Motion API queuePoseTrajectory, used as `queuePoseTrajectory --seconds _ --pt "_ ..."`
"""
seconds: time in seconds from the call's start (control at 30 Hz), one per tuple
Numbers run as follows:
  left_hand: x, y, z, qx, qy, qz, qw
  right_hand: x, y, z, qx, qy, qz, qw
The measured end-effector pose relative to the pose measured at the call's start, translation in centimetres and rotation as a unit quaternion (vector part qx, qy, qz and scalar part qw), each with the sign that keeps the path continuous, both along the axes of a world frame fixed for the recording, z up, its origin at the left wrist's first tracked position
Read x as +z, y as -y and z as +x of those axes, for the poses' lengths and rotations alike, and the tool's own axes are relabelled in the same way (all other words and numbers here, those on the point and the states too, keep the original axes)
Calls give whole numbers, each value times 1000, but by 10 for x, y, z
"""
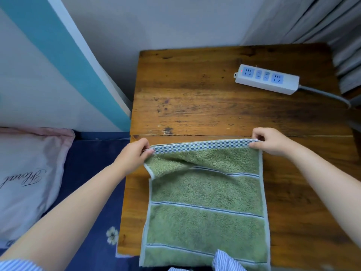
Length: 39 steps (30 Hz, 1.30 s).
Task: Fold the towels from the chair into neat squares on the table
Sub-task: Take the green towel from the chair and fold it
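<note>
— Nearest item? Striped blue-and-white cloth (224, 261), at the bottom edge, overlapping the green towel's (207, 202) near hem.

— Towel's location?

— Spread on the wooden table (195, 98), its near end hanging over the front edge; checkered far border lifted.

— Hands?

— Left hand (134, 155) pinched the far-left corner; right hand (271, 141) pinched the far-right corner.

— Other entries?

— White power strip (267, 79), far right of the tabletop, well apart from the towel. Pink pillow (29, 173) on the navy bedding (93, 173), left.
</note>
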<state>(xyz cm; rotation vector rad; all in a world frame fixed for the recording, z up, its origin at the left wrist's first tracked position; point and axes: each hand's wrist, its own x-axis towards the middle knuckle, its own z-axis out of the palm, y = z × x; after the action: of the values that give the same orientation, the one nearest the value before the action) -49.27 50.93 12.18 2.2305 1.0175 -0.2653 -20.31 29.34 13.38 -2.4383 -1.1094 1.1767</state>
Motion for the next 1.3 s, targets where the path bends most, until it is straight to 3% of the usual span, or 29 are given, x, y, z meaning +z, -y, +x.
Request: queuePoseTrajectory --seconds 0.1,0.2,0.37,0.43,0.5,0.57,0.73,0.8,0.87,0.93,0.97,1.03,1.07,1.1,1.17,1.3 --pt "11 -5 -2 -43 -20 19 999 10 2 -2 8 -19 -1 1000" --pt "25 -8 -6 -88 -37 32 995 31 2 -11 60 -48 -68 995" --pt "58 -17 -6 -266 -90 104 954 77 -2 -18 181 33 -170 968" --pt "76 -22 -6 -312 -85 125 938 99 2 -20 204 59 -168 963" --pt "98 -23 -8 -326 -12 167 930 125 11 -27 201 79 -144 966" --pt "112 -27 -9 -318 112 230 913 144 19 -31 187 115 -110 970" --pt "162 -26 6 -249 229 348 874 191 29 -36 89 244 55 964" --pt "175 -33 13 -192 250 368 875 203 26 -34 22 319 168 932" --pt "191 -34 9 -185 270 416 848 217 33 -40 -2 404 259 877" --pt "201 -35 4 -248 225 425 841 222 41 -45 35 425 256 868" --pt "204 -36 2 -280 179 398 855 223 44 -48 65 419 214 880" --pt "210 -30 -1 -235 114 314 913 227 50 -54 56 382 163 908" --pt "211 -32 -3 -219 150 307 914 230 52 -55 23 385 183 904" --pt "212 -32 -3 -229 212 339 887 235 54 -55 -10 400 219 890" --pt "210 -36 -3 -241 242 388 856 240 52 -57 -20 406 237 883" --pt "212 -29 5 -170 224 380 881 245 52 -53 -16 386 208 899"
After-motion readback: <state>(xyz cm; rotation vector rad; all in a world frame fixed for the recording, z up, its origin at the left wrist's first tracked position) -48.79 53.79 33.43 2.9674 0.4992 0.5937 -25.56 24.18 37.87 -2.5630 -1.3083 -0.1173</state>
